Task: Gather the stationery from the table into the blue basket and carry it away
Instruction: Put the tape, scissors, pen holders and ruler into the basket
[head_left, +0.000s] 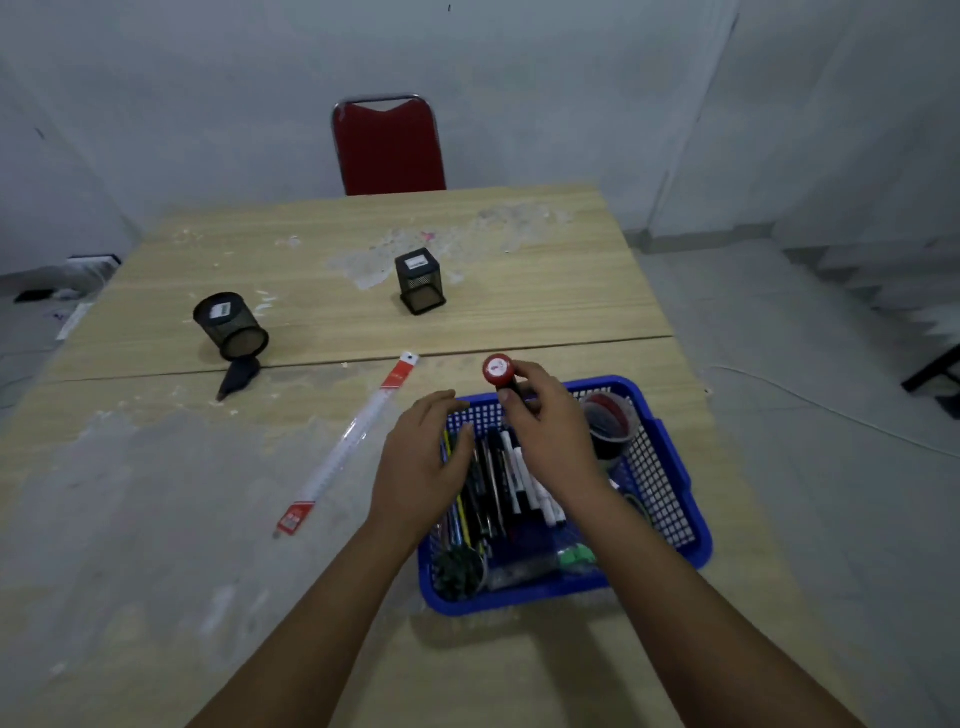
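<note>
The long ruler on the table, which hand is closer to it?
Left. The left hand rests on the pens at the blue basket's left edge, just right of the ruler. The right hand holds a red-capped item farther right.

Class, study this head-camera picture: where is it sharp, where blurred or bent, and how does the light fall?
Head view: dim, even light with soft shadows under the blue basket and the round mesh cup; no strong glare. Wide-angle bending curves the table edges and walls. The right hand and its red-capped item look slightly soft; the pens in the basket smear together.
</note>
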